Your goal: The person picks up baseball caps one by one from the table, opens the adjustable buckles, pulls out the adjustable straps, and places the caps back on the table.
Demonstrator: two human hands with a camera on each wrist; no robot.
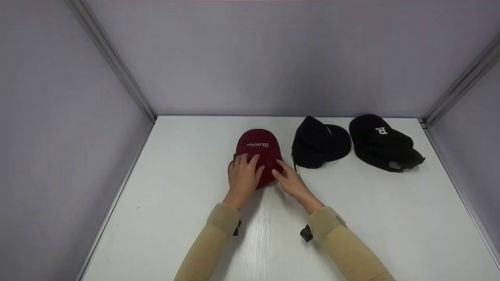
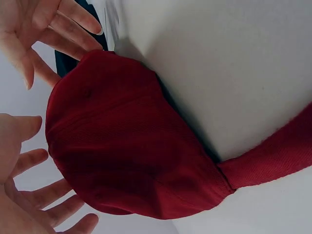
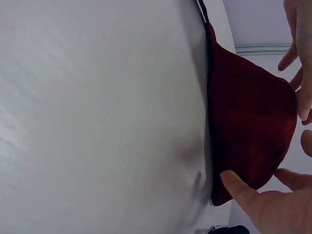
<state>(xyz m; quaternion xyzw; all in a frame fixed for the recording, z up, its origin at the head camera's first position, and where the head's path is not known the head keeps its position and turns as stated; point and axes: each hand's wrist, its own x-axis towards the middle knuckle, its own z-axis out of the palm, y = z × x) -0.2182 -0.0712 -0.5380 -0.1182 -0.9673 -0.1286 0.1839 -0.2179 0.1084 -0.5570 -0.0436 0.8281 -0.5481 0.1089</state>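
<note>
A dark red baseball cap (image 1: 259,138) with pale lettering lies on the white table in the head view. My left hand (image 1: 244,175) rests over the near left side of its crown, fingers spread. From the other side, my right hand (image 1: 291,180) touches the cap with its thumb and fingertips. The left wrist view shows the rounded red crown and a red band (image 2: 273,148) reaching out to the right. In the right wrist view, the right thumb (image 3: 239,187) lies against the red fabric. Part of the cap is hidden under my hands.
A black cap (image 1: 316,144) lies just right of the red one, close to my right fingers. Further right is another black cap (image 1: 375,136) with a white letter R. Grey-lilac panels (image 1: 250,58) enclose the table (image 1: 175,164) at the back and sides.
</note>
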